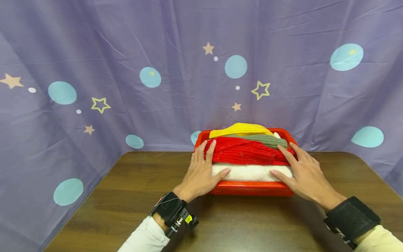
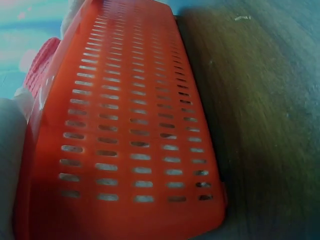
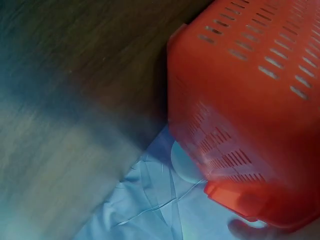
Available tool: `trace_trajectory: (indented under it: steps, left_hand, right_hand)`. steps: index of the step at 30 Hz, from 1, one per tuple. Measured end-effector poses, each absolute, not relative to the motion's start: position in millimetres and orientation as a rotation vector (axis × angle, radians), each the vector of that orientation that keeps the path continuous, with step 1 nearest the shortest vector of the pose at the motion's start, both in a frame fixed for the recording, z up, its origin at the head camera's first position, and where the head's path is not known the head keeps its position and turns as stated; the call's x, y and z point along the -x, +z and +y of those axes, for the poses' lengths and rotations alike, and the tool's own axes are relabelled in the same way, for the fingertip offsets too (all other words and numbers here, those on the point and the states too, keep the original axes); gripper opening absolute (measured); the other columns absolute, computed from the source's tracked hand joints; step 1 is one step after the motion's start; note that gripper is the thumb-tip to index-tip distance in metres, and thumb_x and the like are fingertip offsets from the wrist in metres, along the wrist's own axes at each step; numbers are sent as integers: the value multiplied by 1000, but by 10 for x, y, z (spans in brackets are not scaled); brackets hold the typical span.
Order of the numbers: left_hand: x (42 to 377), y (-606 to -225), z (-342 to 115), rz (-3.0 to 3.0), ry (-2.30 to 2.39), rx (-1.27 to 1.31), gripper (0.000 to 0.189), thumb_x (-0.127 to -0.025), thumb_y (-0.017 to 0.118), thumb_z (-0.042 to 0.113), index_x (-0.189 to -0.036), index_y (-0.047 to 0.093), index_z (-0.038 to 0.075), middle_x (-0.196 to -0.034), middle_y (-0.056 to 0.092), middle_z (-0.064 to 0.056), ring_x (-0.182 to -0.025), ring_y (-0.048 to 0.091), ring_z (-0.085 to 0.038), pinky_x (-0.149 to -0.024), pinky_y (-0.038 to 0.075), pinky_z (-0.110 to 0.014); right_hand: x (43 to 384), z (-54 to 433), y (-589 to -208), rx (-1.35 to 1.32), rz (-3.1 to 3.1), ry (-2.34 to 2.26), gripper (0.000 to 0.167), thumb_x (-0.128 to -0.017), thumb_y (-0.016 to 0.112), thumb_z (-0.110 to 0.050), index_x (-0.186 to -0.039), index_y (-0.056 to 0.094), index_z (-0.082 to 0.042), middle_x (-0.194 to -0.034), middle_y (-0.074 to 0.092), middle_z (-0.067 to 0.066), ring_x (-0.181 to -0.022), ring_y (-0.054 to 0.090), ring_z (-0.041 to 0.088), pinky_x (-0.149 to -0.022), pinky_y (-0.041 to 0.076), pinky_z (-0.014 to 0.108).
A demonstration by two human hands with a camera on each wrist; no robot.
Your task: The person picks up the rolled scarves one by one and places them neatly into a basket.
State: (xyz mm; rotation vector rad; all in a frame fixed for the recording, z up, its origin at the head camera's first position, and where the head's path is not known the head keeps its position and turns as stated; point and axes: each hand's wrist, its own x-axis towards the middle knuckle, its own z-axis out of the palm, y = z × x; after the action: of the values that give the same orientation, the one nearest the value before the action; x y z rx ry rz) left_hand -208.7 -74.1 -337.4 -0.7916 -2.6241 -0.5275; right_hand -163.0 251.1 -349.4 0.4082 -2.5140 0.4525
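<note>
A red plastic basket (image 1: 252,189) with slotted walls stands on the table, filled with folded soft items. White fluffy fabric (image 1: 252,173) lies along its near side. Behind that come a red ribbed knit (image 1: 242,152), a green ribbed knit (image 1: 270,140) and a yellow ribbed knit (image 1: 242,129). My left hand (image 1: 199,173) rests at the basket's left end, its fingers extended toward the red knit. At the right end is my right hand (image 1: 306,175), fingers spread, thumb over the white fabric. The slotted basket wall (image 2: 125,220) fills much of the left wrist view.
The basket sits on a brown wooden table (image 1: 141,199), near its far edge. A purple curtain (image 1: 182,38) with stars and blue dots hangs right behind. Each wrist wears a black strap, the left strap (image 1: 171,208) and the right strap (image 1: 352,217).
</note>
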Motion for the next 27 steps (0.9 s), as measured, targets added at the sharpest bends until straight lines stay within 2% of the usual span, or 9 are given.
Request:
trace_trajectory:
  steps: [3, 7, 11, 14, 17, 20, 22, 27]
  left_hand:
    - [2089, -3364, -717, -2644, -526, 816, 98, -93, 59, 60, -163, 6, 18, -165, 8, -17, -150, 14, -37, -118, 25, -57]
    - [2101, -3344, -694, -2679, -590, 824, 100, -91, 59, 63, -163, 4, 21, -166, 5, -16, -150, 15, -38, -107, 42, -57]
    - [2105, -3337, -679, -2691, -676, 814, 98, -91, 59, 63, -163, 5, 24, -166, 6, -15, -147, 20, -44, -100, 47, -59]
    - [2103, -3356, -674, -2654, -661, 784, 95, -92, 59, 61, -163, 10, 23, -165, 12, -14, -147, 23, -43, -108, 40, -59]
    - [2090, -3385, -664, -2625, -572, 703, 93, -92, 57, 63, -163, 13, 22, -165, 17, -14, -150, 20, -40, -118, 23, -60]
    - [2062, -3399, -650, -2641, -512, 607, 94, -92, 53, 68, -163, 11, 24, -166, 15, -15, -152, 15, -42, -119, 9, -63]
    - [2049, -3399, -643, -2662, -526, 573, 94, -92, 52, 69, -164, 9, 26, -167, 12, -16, -152, 12, -42, -120, 10, -62]
    - [2048, -3393, -640, -2677, -591, 600, 96, -91, 56, 66, -164, 8, 27, -167, 8, -17, -152, 11, -44, -119, 22, -57]
  right_hand:
    - [1623, 2534, -3491, -403, -2537, 452, 79, -89, 71, -51, -151, 43, -9, -149, 37, 32, -120, 47, 59, -94, 34, 74]
    - [1622, 2547, -3492, -416, -2541, 437, 78, -89, 70, -52, -150, 45, -9, -147, 40, 31, -121, 49, 56, -98, 33, 70]
    - [1620, 2548, -3503, -422, -2531, 423, 78, -89, 70, -52, -149, 47, -8, -146, 43, 31, -125, 47, 52, -98, 34, 69]
    - [1615, 2543, -3510, -418, -2532, 419, 79, -88, 70, -53, -149, 46, -8, -147, 43, 31, -129, 45, 51, -97, 34, 70]
    - [1615, 2531, -3513, -423, -2535, 419, 80, -88, 70, -54, -150, 46, -8, -149, 41, 31, -132, 42, 50, -97, 33, 71]
    - [1621, 2518, -3513, -431, -2528, 414, 81, -87, 71, -54, -149, 46, -8, -148, 41, 31, -134, 40, 50, -98, 33, 71]
    - [1625, 2513, -3513, -431, -2521, 407, 82, -86, 72, -55, -149, 47, -9, -148, 42, 31, -134, 40, 49, -98, 33, 70]
    - [1628, 2522, -3524, -418, -2513, 394, 82, -85, 72, -55, -149, 47, -9, -148, 42, 31, -133, 41, 49, -97, 34, 70]
